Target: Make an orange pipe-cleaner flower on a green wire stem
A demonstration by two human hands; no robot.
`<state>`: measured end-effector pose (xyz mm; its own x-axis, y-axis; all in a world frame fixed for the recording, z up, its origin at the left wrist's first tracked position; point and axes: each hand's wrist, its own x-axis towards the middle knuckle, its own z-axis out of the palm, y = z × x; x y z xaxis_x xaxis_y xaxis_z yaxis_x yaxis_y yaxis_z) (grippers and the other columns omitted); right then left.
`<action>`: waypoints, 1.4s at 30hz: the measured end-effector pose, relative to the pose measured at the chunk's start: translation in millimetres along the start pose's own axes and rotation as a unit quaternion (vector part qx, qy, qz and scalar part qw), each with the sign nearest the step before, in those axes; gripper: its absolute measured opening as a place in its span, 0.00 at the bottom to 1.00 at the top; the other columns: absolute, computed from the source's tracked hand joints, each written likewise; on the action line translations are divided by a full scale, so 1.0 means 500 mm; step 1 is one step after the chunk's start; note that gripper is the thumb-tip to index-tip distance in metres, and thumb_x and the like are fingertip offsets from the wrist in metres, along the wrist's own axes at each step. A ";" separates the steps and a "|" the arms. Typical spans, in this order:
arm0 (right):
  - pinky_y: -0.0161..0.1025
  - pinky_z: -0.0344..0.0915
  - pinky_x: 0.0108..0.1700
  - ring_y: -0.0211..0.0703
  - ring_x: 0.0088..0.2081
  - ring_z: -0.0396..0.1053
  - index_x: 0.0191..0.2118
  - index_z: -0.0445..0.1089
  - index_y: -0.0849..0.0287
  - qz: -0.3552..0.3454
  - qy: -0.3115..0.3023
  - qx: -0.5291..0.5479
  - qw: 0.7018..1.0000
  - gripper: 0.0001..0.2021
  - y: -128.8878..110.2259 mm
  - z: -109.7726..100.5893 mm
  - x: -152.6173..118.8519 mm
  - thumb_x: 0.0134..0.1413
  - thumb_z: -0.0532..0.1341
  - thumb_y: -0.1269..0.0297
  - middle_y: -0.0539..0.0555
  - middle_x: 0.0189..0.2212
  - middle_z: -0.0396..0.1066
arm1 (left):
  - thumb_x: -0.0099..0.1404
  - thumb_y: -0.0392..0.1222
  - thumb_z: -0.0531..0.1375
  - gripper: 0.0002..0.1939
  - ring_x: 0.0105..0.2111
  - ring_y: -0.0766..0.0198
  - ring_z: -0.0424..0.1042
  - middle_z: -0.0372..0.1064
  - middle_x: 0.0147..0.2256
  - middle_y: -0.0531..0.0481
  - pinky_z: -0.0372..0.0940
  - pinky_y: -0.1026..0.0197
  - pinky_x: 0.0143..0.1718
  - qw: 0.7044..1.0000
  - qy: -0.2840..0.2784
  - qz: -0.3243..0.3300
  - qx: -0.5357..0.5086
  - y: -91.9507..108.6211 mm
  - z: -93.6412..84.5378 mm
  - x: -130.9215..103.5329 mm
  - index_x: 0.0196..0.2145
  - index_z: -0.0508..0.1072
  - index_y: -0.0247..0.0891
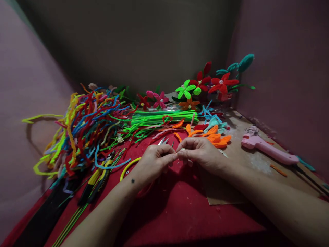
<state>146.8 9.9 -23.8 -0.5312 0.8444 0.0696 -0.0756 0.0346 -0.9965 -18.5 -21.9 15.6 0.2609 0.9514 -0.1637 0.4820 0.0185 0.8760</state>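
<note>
My left hand [159,159] and my right hand [196,152] meet at the fingertips over the red cloth [180,212]. Both are closed in a pinch. A small pale piece [183,149] shows at the fingertips of my right hand; what my left hand pinches is too small to make out. Scissors with a yellow handle [125,168] lie partly under my left hand, their blades [163,141] pointing away. Orange fuzzy petals [218,140] lie just beyond my right hand.
A tangle of coloured pipe cleaners [84,127] fills the left. Green stems [164,117] lie at the centre back, before finished flowers [185,89]. Pliers [96,181] rest at the left. A pink glue gun [269,149] lies on a board [239,154] at the right.
</note>
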 end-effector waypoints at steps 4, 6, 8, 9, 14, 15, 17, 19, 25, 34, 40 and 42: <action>0.30 0.53 0.20 0.30 0.18 0.57 0.26 0.69 0.63 -0.006 0.015 -0.018 1.000 0.08 -0.007 0.000 -0.001 0.45 0.63 0.62 0.46 0.17 0.64 | 0.59 0.45 0.55 0.12 0.16 0.72 0.58 0.63 0.19 0.54 0.53 0.69 0.17 0.998 -0.050 -0.027 -0.020 -0.008 -0.011 0.002 0.27 0.70 0.33; 0.30 0.52 0.21 0.30 0.18 0.57 0.26 0.69 0.63 -0.015 0.018 -0.020 1.000 0.07 -0.009 0.000 0.000 0.45 0.62 0.63 0.46 0.17 0.64 | 0.59 0.47 0.55 0.13 0.17 0.72 0.60 0.67 0.22 0.52 0.54 0.68 0.18 0.996 -0.071 -0.027 -0.052 -0.013 -0.014 0.006 0.30 0.71 0.33; 0.30 0.52 0.21 0.29 0.18 0.57 0.25 0.69 0.63 -0.014 0.022 -0.024 0.999 0.06 -0.011 -0.001 0.001 0.44 0.62 0.65 0.46 0.16 0.64 | 0.58 0.46 0.57 0.12 0.17 0.72 0.61 0.67 0.23 0.51 0.55 0.68 0.18 0.992 -0.075 -0.029 -0.099 -0.019 -0.013 0.010 0.29 0.71 0.33; 0.30 0.51 0.20 0.29 0.18 0.56 0.25 0.69 0.63 -0.009 0.025 -0.028 0.999 0.05 -0.012 -0.001 0.000 0.44 0.62 0.65 0.46 0.16 0.63 | 0.57 0.45 0.58 0.11 0.16 0.72 0.60 0.67 0.22 0.51 0.55 0.69 0.18 0.990 -0.072 -0.034 -0.120 -0.023 -0.011 0.012 0.28 0.71 0.33; 0.30 0.51 0.21 0.30 0.18 0.55 0.26 0.69 0.62 0.011 0.012 -0.049 0.999 0.04 -0.014 -0.003 -0.002 0.43 0.61 0.67 0.46 0.17 0.63 | 0.53 0.42 0.61 0.09 0.14 0.73 0.59 0.64 0.17 0.53 0.55 0.70 0.15 0.982 -0.069 -0.049 -0.172 -0.039 0.001 0.018 0.23 0.70 0.32; 0.31 0.51 0.21 0.30 0.19 0.55 0.26 0.69 0.62 0.005 0.006 -0.055 0.998 0.03 -0.014 -0.003 -0.003 0.43 0.61 0.68 0.46 0.18 0.63 | 0.53 0.41 0.61 0.09 0.14 0.73 0.60 0.64 0.17 0.53 0.55 0.70 0.15 0.980 -0.072 -0.049 -0.179 -0.042 0.002 0.018 0.23 0.70 0.32; 0.31 0.52 0.23 0.30 0.21 0.56 0.26 0.69 0.63 -0.012 -0.004 -0.063 0.998 0.02 -0.014 -0.003 -0.004 0.43 0.61 0.69 0.47 0.19 0.64 | 0.52 0.39 0.62 0.07 0.14 0.73 0.59 0.63 0.16 0.53 0.55 0.70 0.14 0.978 -0.072 -0.047 -0.190 -0.045 0.004 0.019 0.22 0.70 0.32; 0.31 0.53 0.25 0.30 0.22 0.57 0.25 0.69 0.63 -0.022 -0.008 -0.060 0.998 0.02 -0.014 -0.003 -0.004 0.43 0.61 0.70 0.47 0.19 0.64 | 0.51 0.38 0.62 0.07 0.13 0.74 0.59 0.63 0.15 0.54 0.54 0.71 0.12 0.976 -0.067 -0.051 -0.203 -0.045 0.006 0.018 0.22 0.70 0.32; 0.31 0.55 0.22 0.31 0.20 0.58 0.32 0.69 0.62 -0.017 -0.019 -0.049 0.998 0.06 -0.025 -0.011 0.004 0.47 0.60 0.65 0.47 0.21 0.65 | 0.53 0.39 0.61 0.06 0.12 0.75 0.57 0.65 0.18 0.54 0.52 0.73 0.09 0.969 -0.035 -0.058 -0.239 -0.037 0.013 0.016 0.25 0.69 0.33; 0.36 0.61 0.31 0.38 0.29 0.66 0.31 0.70 0.62 -0.089 0.169 -0.309 0.932 0.06 -0.092 -0.074 -0.064 0.51 0.57 0.66 0.53 0.27 0.70 | 0.55 0.40 0.62 0.07 0.14 0.75 0.60 0.64 0.19 0.56 0.57 0.72 0.11 0.954 0.036 -0.029 -0.298 -0.050 0.013 0.027 0.29 0.68 0.34; 0.39 0.60 0.34 0.43 0.34 0.66 0.35 0.69 0.60 -0.017 0.124 -0.541 0.831 0.07 -0.046 -0.083 -0.134 0.52 0.55 0.70 0.56 0.32 0.70 | 0.56 0.41 0.62 0.08 0.14 0.75 0.60 0.64 0.19 0.55 0.56 0.72 0.11 0.945 0.069 -0.011 -0.320 -0.061 0.004 0.040 0.30 0.68 0.34; 0.39 0.59 0.34 0.43 0.34 0.65 0.34 0.68 0.60 -0.020 0.116 -0.567 0.815 0.06 -0.033 -0.084 -0.140 0.52 0.55 0.70 0.55 0.31 0.70 | 0.56 0.40 0.61 0.07 0.14 0.74 0.60 0.64 0.20 0.55 0.57 0.72 0.11 0.942 0.070 -0.008 -0.329 -0.063 0.001 0.043 0.30 0.68 0.34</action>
<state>220.7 -27.4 -14.0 -0.3632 0.9044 0.2240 0.8096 0.4253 -0.4045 -27.6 -2.4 -16.0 0.1228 0.9799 -0.1572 -0.1490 0.1748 0.9733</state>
